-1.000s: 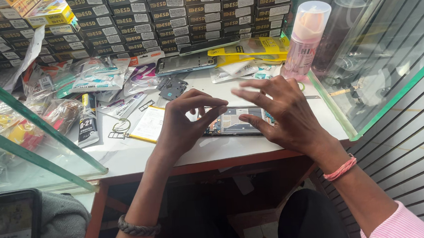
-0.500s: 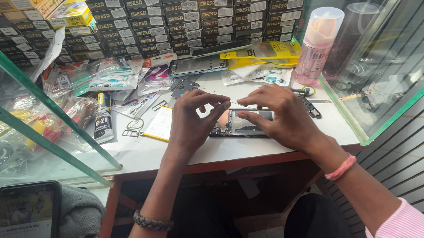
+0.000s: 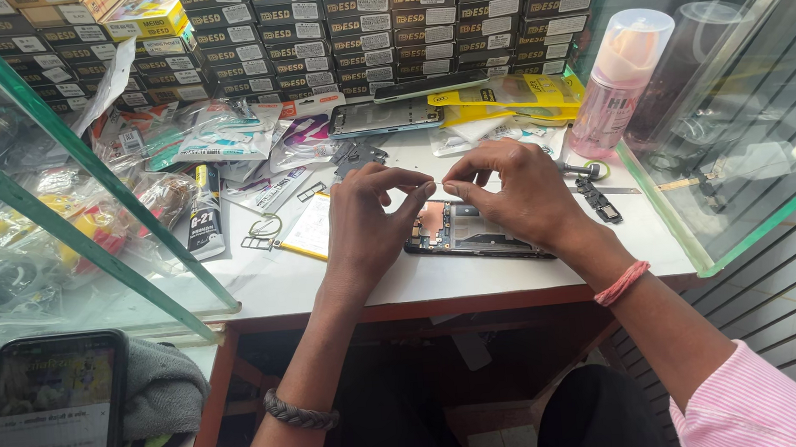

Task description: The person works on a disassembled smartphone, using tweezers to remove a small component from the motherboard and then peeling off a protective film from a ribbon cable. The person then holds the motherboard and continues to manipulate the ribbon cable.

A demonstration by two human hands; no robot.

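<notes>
Opened phone (image 3: 473, 232) lies flat on the white bench top (image 3: 327, 280), back cover off, board side up: black frame, copper-coloured patch near its left end, dark metal shields beside it. It sits directly under both hands, near the bench's front edge.

Left hand (image 3: 370, 221) arches over the phone's left end, thumb and forefinger pinched together just above it. Right hand (image 3: 517, 192) covers the phone's upper middle, also pinched at thumb and forefinger. The two pinches nearly meet above the copper patch. Something thin and pale seems to run between the fingertips, maybe a strip or a flex; too small to be sure. Neither hand grips the phone body itself; the right hand's heel is close over it, contact not clear.

Materials around:
- Pink translucent plastic bottle (image 3: 617, 82) with a clear cap, upright, right rear, well apart from the hands.
- Black glue tube (image 3: 205, 223) lying left of the left hand.
- Second phone frame (image 3: 386, 117) flat behind the hands, glossy.
- Yellow packets (image 3: 520, 94) beside it.
- Stacked dark labelled boxes (image 3: 356, 30) along the back.
- Small black part (image 3: 597, 200) right of the right hand.
- Glass partitions with green edges (image 3: 86, 171) on both sides.
- Lit smartphone (image 3: 52, 416) on grey cloth, lower left.
</notes>
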